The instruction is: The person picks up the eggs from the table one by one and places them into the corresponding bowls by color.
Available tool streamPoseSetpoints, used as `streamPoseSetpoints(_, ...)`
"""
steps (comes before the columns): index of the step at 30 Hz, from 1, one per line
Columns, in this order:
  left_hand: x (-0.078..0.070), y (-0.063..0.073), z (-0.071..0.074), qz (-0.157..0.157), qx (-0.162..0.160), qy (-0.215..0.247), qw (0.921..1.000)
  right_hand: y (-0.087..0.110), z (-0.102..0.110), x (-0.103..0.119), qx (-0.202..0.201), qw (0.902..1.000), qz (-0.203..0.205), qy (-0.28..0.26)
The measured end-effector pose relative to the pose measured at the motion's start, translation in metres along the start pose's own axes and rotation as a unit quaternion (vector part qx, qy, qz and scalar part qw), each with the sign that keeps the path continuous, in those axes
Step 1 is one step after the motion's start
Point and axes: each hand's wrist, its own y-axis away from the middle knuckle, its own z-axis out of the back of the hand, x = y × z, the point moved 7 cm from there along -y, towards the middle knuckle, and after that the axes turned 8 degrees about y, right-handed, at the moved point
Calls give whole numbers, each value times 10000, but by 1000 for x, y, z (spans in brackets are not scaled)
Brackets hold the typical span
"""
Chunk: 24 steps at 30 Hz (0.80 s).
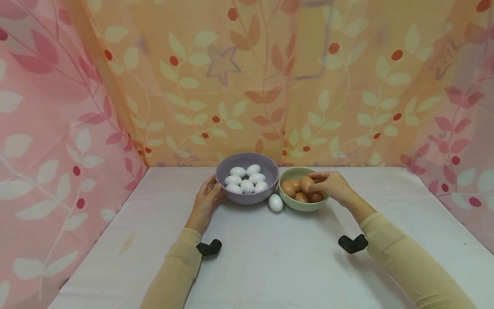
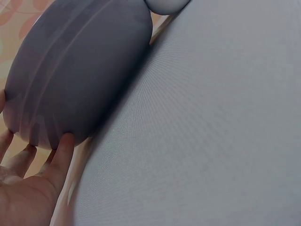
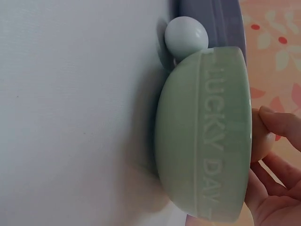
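A purple bowl [image 1: 248, 199] holds several white eggs [image 1: 247, 186]. My left hand [image 1: 206, 201] rests against its left side. In the left wrist view, its spread fingertips touch the outer wall of the purple bowl [image 2: 80, 70]. A pale green bowl [image 1: 302, 207] holds several brown eggs [image 1: 288, 189]. Over its right rim reaches my right hand [image 1: 332, 185], with thumb and fingers pinching a brown egg [image 1: 306, 182]. That brown egg [image 3: 263, 141] shows just past the rim in the right wrist view. One white egg [image 1: 275, 202] lies on the table between the two bowls.
White cloth covers the table [image 1: 262, 257]. A leaf-patterned curtain [image 1: 247, 86] hangs behind the bowls, and pink patterned cloth [image 1: 46, 150] stands at either side. Both bowls sit near the table's back edge, side by side.
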Motion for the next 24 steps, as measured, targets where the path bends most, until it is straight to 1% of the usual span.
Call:
streamPoseSetpoints(4,0,0,0,-3,-1,-39,10000,-4,-1,-1,-26,9997,-100,201)
streamPoseSetpoints(9,0,-1,-1,40,-23,-59,10000,-8,-3,0,17,9991,-53,417)
streamPoseSetpoints(20,0,0,0,24,9,-40,10000,-9,-8,1,191,9993,10,323)
streamPoseSetpoints(24,-1,0,0,10,9,-57,10000,-7,-7,-1,129,9997,6,214)
